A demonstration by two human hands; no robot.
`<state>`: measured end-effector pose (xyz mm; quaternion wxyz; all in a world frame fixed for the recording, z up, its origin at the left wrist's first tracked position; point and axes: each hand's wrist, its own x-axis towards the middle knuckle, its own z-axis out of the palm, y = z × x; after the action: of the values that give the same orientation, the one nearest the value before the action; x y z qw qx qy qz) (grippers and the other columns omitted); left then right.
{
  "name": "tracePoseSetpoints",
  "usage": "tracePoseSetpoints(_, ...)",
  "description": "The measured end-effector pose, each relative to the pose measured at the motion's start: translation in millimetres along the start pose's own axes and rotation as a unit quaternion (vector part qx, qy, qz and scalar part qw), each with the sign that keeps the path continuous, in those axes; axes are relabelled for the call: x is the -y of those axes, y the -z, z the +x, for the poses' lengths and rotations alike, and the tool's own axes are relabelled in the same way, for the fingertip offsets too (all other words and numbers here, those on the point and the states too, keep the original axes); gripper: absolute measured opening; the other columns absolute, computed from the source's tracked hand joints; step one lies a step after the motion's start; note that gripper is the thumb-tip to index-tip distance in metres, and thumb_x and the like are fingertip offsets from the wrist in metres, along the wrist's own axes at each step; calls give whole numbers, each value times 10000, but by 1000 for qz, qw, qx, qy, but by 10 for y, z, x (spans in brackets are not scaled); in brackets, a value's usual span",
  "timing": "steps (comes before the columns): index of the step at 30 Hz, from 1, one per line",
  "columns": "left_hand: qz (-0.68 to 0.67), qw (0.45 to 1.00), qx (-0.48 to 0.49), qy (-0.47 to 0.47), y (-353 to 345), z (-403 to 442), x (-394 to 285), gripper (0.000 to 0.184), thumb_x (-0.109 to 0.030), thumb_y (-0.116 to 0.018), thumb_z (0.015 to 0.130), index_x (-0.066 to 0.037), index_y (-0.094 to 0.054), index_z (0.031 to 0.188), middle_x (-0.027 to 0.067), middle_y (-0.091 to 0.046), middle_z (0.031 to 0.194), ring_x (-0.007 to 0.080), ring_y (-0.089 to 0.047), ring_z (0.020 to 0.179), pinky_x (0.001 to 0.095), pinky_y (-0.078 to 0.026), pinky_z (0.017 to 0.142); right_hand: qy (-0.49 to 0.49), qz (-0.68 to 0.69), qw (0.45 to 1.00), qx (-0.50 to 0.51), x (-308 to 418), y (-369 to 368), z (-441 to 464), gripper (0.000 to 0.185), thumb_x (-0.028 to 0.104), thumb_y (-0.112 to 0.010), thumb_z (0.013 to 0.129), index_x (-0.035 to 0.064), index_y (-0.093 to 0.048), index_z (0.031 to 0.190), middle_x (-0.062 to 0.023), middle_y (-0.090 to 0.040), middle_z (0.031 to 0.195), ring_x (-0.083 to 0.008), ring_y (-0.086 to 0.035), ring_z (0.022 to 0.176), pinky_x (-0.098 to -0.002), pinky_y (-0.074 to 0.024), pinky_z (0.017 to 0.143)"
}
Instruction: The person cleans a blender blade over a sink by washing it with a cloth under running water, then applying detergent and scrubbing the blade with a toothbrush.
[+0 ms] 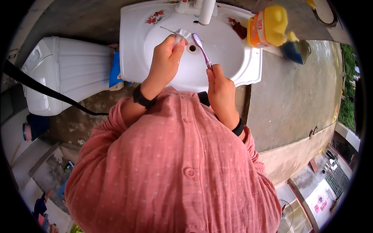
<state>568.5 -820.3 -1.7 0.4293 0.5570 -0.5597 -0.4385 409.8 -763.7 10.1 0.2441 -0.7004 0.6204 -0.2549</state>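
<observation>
The small white piece with a thin metal rod (181, 34) is partly covered by the left hand (165, 57), so its full shape is hard to make out. It sits above the far-middle part of the glossy white ceramic washbasin (134, 46), whose far edge is cut off along with the top of the white tap (207, 12). The left thumb and fingers pinch the piece, wrist bent inward from the left. The right hand (222, 90) comes from the near right, its fingers curled closely around the lower handle of a purple-and-white plastic toothbrush (202, 48); the handle's end is hidden in the grip. The brush head points far and left, just beside the piece; whether they touch, I cannot tell.
</observation>
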Motion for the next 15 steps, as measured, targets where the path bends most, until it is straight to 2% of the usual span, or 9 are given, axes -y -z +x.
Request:
tracePoseSetpoints(2, -4, 1000, 4, 14, 12, -12, -12, 188, -141, -488, 870, 25, -518, 787, 51, -409, 482, 108, -368, 436, 277, -319, 427, -23, -6, 1000, 5, 21, 12, -24, 143, 138, -474, 883, 49, -397, 802, -126, -471, 504, -344, -464, 438, -399, -349, 417)
tracePoseSetpoints(5, 17, 1000, 24, 5, -5, 5, -35, 189, -146, -488, 871, 27, -539, 816, 40, -404, 480, 94, -367, 439, 273, -310, 424, 16, 36, 999, -25, 134, 22, -16, 146, 139, -480, 879, 47, -399, 800, -125, -480, 513, -341, -470, 439, -401, -349, 411)
tracePoseSetpoints(8, -56, 997, 28, 34, -8, 18, -33, 189, -152, -486, 874, 16, -552, 819, 6, -401, 487, 77, -349, 434, 254, -297, 413, 43, -12, 999, -18, 24, -47, 13, 141, 140, -483, 877, 44, -410, 806, -128, -485, 516, -337, -479, 445, -402, -356, 413)
tracePoseSetpoints(10, -149, 978, 58, 136, 30, 16, 4, 177, -146, -480, 873, 5, -554, 817, -24, -407, 515, 63, -342, 439, 236, -286, 400, 0, -43, 999, -15, -59, -55, -7, 134, 142, -486, 876, 44, -419, 815, -130, -487, 520, -337, -488, 457, -403, -364, 418)
tracePoseSetpoints(11, -150, 978, 59, 136, 39, 25, -9, 177, -146, -480, 873, 5, -554, 817, -24, -407, 515, 63, -342, 439, 236, -286, 400, 0, -43, 999, -16, -94, -48, -29, 134, 142, -486, 876, 44, -419, 815, -130, -487, 520, -337, -488, 457, -403, -364, 418)
tracePoseSetpoints(13, -186, 960, 96, 184, 67, 37, -37, 139, -149, -455, 897, -32, -518, 853, -88, -279, 538, -4, -213, 421, 178, -168, 370, -10, -15, 1000, -7, -143, -28, -65, 122, 149, -477, 884, 39, -435, 849, -141, -493, 529, -344, -498, 473, -400, -370, 428)
tracePoseSetpoints(14, -186, 960, 94, 185, 104, 54, 2, 139, -149, -455, 897, -32, -518, 853, -88, -279, 538, -4, -213, 421, 178, -168, 370, -9, -14, 1000, -6, -134, -20, -58, 122, 149, -477, 884, 39, -435, 849, -141, -493, 529, -344, -498, 473, -400, -370, 428)
tracePoseSetpoints(15, -148, 961, 125, 198, 157, 83, 74, 141, -149, -468, 886, -23, -529, 871, -66, -343, 545, 11, -258, 421, 190, -200, 375, -31, 34, 999, -7, -113, 3, -54, 121, 153, -469, 890, 38, -443, 865, -147, -493, 531, -347, -498, 474, -397, -369, 432)
